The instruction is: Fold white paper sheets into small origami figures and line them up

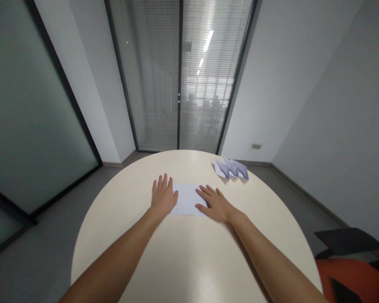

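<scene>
A white sheet of paper lies flat on a round cream table. My left hand rests palm down on the paper's left edge, fingers stretched out and slightly spread. My right hand lies flat on the paper's right edge, fingers pointing left across the sheet. Neither hand grips anything. A few folded white paper pieces sit in a row near the table's far right edge, out of reach of both hands.
Glass doors with blinds stand beyond the table. A frosted glass wall runs along the left. An orange chair with a black armrest sits at the lower right, close to the table's edge.
</scene>
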Action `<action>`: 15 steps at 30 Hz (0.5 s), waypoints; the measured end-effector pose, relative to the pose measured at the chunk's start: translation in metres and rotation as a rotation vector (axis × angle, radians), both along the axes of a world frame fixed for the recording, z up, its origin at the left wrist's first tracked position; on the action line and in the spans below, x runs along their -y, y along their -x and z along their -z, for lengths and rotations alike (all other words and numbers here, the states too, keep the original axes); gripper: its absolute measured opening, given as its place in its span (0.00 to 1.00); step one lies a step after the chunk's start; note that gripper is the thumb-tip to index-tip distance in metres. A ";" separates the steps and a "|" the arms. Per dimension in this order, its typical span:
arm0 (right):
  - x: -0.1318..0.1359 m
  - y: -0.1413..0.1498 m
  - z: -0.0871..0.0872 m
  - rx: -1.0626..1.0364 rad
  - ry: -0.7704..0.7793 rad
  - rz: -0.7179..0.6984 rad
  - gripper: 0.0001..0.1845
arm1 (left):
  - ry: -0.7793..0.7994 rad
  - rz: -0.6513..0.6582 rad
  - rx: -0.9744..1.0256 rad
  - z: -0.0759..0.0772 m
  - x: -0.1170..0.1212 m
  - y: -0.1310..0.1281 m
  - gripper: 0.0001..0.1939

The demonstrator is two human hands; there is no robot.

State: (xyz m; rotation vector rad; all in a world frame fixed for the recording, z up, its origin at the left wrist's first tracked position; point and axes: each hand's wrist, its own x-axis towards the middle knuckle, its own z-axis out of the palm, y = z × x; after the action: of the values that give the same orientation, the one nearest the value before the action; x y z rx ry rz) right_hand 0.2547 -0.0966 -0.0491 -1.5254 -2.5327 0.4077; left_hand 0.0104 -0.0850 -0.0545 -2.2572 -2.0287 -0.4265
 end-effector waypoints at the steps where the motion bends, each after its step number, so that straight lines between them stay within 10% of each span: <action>1: -0.001 0.000 0.001 0.004 -0.007 0.009 0.43 | -0.022 0.078 0.011 -0.002 0.002 -0.001 0.32; 6: -0.003 -0.001 0.003 0.002 -0.030 0.032 0.43 | 0.188 0.421 0.047 -0.003 0.010 -0.009 0.33; 15: -0.004 -0.007 0.002 0.017 -0.025 0.051 0.43 | 0.190 0.118 -0.016 0.004 0.003 -0.002 0.36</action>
State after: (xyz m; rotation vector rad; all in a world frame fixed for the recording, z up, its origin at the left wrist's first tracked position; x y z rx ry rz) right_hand 0.2613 -0.0926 -0.0509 -1.5871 -2.4955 0.3563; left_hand 0.0120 -0.0879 -0.0583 -2.4903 -2.0141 -0.2308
